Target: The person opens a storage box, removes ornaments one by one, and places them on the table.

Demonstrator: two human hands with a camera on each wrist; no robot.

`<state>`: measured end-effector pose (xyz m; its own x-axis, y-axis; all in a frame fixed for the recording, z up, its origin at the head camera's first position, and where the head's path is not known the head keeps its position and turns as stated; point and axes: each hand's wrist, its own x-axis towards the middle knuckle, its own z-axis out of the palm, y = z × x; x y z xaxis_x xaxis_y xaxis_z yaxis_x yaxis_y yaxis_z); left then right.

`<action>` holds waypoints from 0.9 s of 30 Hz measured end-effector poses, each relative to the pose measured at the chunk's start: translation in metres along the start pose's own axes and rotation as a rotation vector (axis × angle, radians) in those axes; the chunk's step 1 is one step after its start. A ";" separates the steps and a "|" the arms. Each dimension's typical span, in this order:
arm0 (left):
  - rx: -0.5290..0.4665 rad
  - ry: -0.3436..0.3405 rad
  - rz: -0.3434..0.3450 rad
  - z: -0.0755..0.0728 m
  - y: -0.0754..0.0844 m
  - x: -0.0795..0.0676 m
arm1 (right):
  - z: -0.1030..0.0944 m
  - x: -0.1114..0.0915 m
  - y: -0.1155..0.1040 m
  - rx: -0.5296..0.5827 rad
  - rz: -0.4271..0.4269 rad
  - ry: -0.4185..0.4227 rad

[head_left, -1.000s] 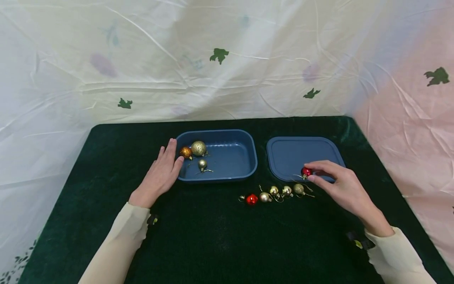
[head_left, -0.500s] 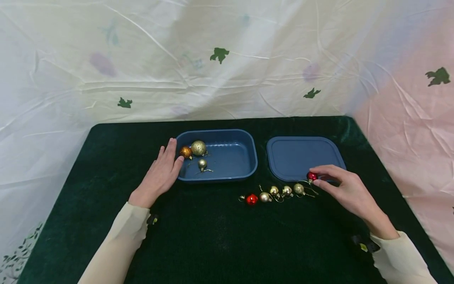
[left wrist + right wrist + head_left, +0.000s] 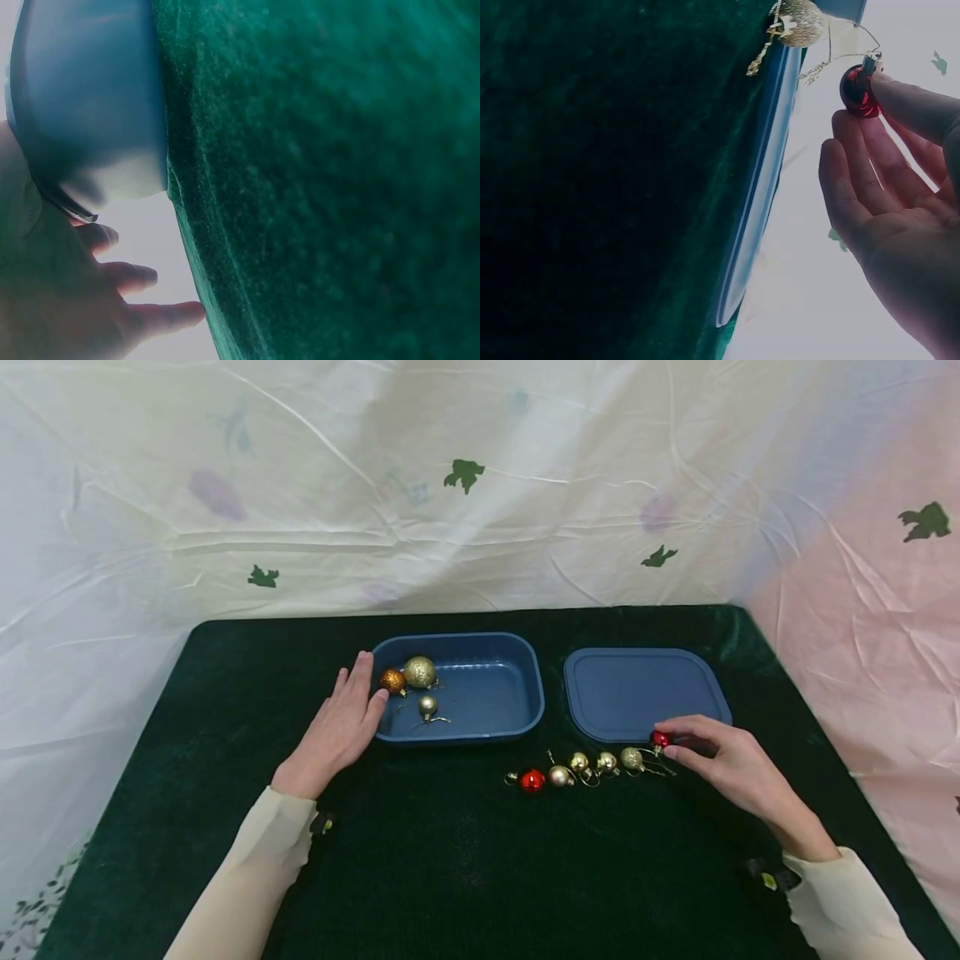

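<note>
Between thumb and fingertips my right hand (image 3: 738, 768) pinches a small shiny red bauble (image 3: 859, 91) with a metal cap and a string loop. It hangs by the near edge of the blue lid (image 3: 637, 689), just right of a glittery gold bauble (image 3: 632, 759). Left of that one lie several more baubles in a row, gold ones and a red bauble (image 3: 532, 781) at the end. My left hand (image 3: 333, 731) rests with straight fingers against the left end of the blue box (image 3: 498, 727). Inside the box sit an orange bauble (image 3: 392, 682) and two gold baubles (image 3: 420, 672).
Dark green cloth (image 3: 450, 860) covers the table. A pale printed curtain (image 3: 480, 527) rises behind it and along both sides. The lid lies flat to the right of the box, with a narrow strip of cloth between them.
My right hand has moved a little right and nearer with the red bauble, from over the lid to its near edge beside the row. The left hand has stayed still.
</note>
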<state>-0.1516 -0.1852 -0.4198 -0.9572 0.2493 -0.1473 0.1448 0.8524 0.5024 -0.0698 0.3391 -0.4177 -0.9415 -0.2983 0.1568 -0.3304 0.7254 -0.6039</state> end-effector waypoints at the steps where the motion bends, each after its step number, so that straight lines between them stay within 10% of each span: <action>1: 0.001 -0.001 0.000 0.000 0.000 0.000 | 0.000 0.000 0.001 -0.002 0.001 -0.005; 27: -0.006 0.001 -0.002 -0.001 -0.001 0.001 | 0.010 0.001 0.020 -0.067 -0.002 -0.078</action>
<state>-0.1528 -0.1866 -0.4196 -0.9578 0.2469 -0.1474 0.1412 0.8504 0.5069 -0.0769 0.3465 -0.4376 -0.9337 -0.3455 0.0945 -0.3383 0.7640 -0.5494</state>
